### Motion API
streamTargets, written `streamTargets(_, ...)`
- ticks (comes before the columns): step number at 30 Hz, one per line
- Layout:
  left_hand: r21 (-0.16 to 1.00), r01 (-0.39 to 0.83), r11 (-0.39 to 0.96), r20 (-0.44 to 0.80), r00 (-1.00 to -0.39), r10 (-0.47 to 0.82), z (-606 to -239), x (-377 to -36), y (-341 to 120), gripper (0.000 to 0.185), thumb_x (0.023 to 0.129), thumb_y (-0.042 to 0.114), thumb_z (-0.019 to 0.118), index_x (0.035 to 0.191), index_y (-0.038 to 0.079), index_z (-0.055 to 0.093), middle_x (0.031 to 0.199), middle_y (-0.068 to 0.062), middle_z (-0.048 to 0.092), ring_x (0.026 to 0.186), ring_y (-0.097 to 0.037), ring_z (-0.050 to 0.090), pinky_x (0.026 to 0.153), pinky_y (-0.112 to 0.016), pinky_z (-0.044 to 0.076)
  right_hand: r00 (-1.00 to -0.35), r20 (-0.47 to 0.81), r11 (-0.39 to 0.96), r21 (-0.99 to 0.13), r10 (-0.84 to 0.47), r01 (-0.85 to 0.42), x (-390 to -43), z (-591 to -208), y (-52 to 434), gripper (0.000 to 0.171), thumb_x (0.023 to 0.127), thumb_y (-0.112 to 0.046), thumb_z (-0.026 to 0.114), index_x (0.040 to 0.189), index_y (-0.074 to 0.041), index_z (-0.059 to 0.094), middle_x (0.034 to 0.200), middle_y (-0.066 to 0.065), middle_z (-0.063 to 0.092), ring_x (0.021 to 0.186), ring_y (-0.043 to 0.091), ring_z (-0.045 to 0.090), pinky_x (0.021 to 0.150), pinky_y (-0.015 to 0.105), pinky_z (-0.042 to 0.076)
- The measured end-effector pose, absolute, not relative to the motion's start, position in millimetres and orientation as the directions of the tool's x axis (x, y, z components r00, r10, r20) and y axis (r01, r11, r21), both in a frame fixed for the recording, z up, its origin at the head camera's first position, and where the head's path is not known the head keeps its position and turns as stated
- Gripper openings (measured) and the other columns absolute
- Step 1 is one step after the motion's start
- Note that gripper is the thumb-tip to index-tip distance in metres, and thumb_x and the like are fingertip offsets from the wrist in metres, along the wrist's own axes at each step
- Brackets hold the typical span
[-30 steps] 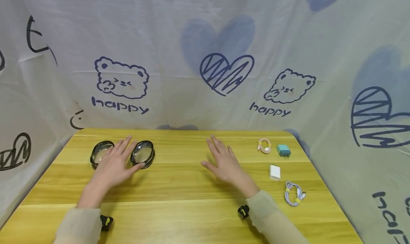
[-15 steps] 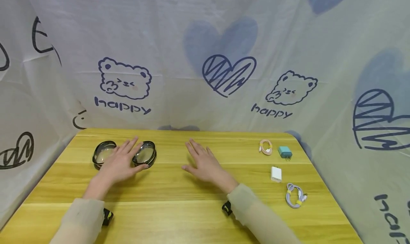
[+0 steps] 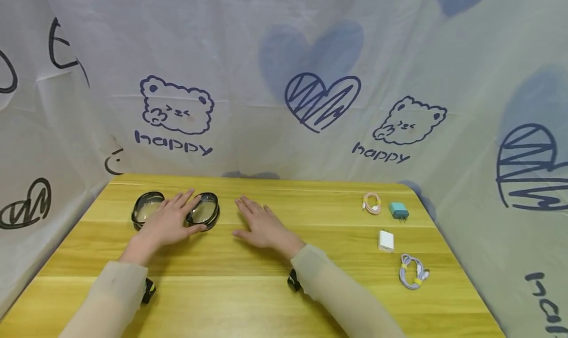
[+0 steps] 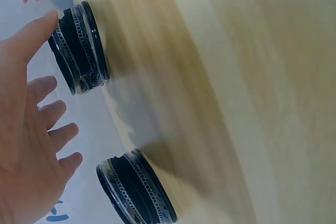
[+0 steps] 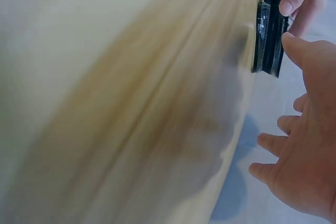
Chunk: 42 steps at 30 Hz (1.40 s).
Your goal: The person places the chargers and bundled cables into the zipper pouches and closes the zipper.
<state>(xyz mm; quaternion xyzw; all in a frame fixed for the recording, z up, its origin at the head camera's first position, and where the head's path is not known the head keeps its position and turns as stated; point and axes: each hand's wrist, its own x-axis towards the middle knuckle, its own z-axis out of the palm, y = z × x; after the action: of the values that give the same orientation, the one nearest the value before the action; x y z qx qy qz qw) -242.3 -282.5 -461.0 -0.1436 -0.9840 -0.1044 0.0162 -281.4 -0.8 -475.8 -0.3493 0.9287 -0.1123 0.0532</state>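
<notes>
- Left hand [image 3: 166, 223]: fingers straight and spread, gripping nothing, poised between two round black-rimmed lenses.
- Left lens [image 3: 147, 208] at its 10 o'clock, right lens [image 3: 204, 211] at 2 o'clock, thumb tip close to that rim.
- Right hand [image 3: 262, 225]: flat, fingers relaxed, empty, at 3 o'clock of right lens.
- Chargers and cables far out at 3 o'clock on the wooden table [image 3: 248, 298].

Yellow wooden table [image 3: 248, 298], two round glass-lidded containers [image 3: 203, 211] back left, cables [image 3: 413, 272] and chargers [image 3: 385, 241] right
</notes>
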Motion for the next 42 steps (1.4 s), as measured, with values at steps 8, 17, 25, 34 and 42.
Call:
streamTargets(8, 0.203, 0.286, 0.937, 0.038, -0.958, 0.284, -459.3, -247.7, -282.3, 0.089, 0.097, 0.058, 0.065, 0.162, 0.005, 0.033, 0.168, -0.026, 0.022, 0.15, -0.052, 0.026, 0.121, -0.069, 0.016, -0.741, -0.054, 0.73, -0.229, -0.67, -0.644, -291.9, -474.7, -26.2, 0.085, 0.105, -0.058, 0.05, 0.169, -0.017, 0.01, 0.175, 0.005, 0.013, 0.158, 0.024, 0.021, 0.126, 0.053, 0.021)
streamTargets(17, 0.211, 0.296, 0.932, 0.037, -0.955, 0.294, -458.3, -250.7, -278.1, 0.085, 0.099, 0.057, 0.064, 0.16, 0.003, 0.038, 0.166, -0.025, 0.027, 0.149, -0.052, 0.029, 0.12, -0.07, 0.018, -0.743, -0.071, 0.736, -0.229, -0.665, -0.637, -299.5, -478.2, -46.2, 0.082, 0.106, -0.057, 0.048, 0.169, -0.018, 0.012, 0.174, 0.004, 0.016, 0.157, 0.023, 0.023, 0.127, 0.048, 0.023)
streamTargets(25, 0.23, 0.293, 0.928, 0.038, -0.956, 0.292, -461.0, -250.0, -276.1, 0.083, 0.099, 0.054, 0.064, 0.16, 0.003, 0.038, 0.166, -0.025, 0.028, 0.147, -0.052, 0.032, 0.119, -0.07, 0.023, -0.745, -0.063, 0.733, -0.249, -0.665, -0.633, -301.2, -482.8, -56.7, 0.08, 0.108, -0.054, 0.047, 0.169, -0.017, 0.01, 0.173, 0.004, 0.019, 0.157, 0.021, 0.025, 0.126, 0.047, 0.024)
streamTargets(34, 0.378, 0.282, 0.882, 0.044, -0.957, 0.287, -469.8, -246.2, -275.5, 0.084, 0.098, 0.048, 0.07, 0.158, -0.001, 0.038, 0.165, -0.03, 0.026, 0.144, -0.057, 0.033, 0.11, -0.072, 0.036, -0.718, -0.051, 0.697, -0.299, -0.694, -0.652, -297.8, -484.8, -63.8, 0.082, 0.107, -0.05, 0.051, 0.167, -0.007, 0.014, 0.171, 0.013, 0.024, 0.155, 0.023, 0.029, 0.126, 0.032, 0.023)
streamTargets(42, 0.431, 0.303, 0.85, 0.089, -0.952, 0.294, -472.8, -250.4, -269.3, 0.084, 0.094, 0.038, 0.078, 0.151, -0.013, 0.042, 0.156, -0.039, 0.032, 0.14, -0.057, 0.039, 0.112, -0.067, 0.038, -0.728, -0.039, 0.702, -0.307, -0.684, -0.643, -298.9, -482.5, -64.2, 0.077, 0.107, -0.044, 0.056, 0.165, -0.006, 0.023, 0.166, 0.012, 0.035, 0.151, 0.023, 0.037, 0.123, 0.031, 0.031)
